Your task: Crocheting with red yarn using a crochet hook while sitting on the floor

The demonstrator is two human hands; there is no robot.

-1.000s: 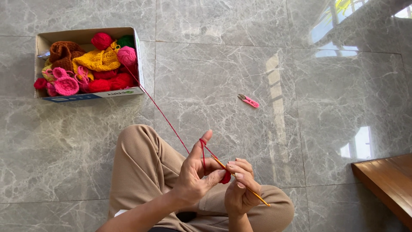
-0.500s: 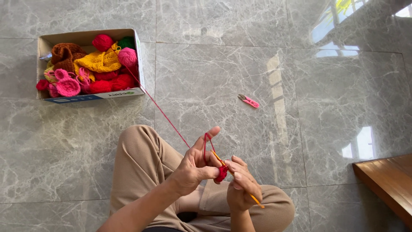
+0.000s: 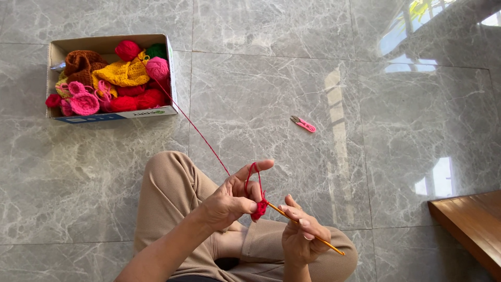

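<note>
I sit cross-legged on a grey marble floor. My left hand (image 3: 229, 198) pinches a small red crochet piece (image 3: 259, 210), and red yarn (image 3: 195, 128) loops over its raised forefinger. That strand runs up and left to a cardboard box (image 3: 172, 89) filled with balls of yarn and crocheted bits in red, pink, yellow, brown and green. My right hand (image 3: 302, 237) grips an orange crochet hook (image 3: 313, 237) whose tip is in the red piece.
Small pink snips (image 3: 303, 124) lie on the floor to the upper right of my hands. A wooden ledge (image 3: 469, 224) juts in at the lower right. My knees in beige trousers (image 3: 172, 198) fill the bottom middle.
The hook has worked on through the red piece and both hands have shifted slightly. The yarn loop over the left forefinger stays taut.
</note>
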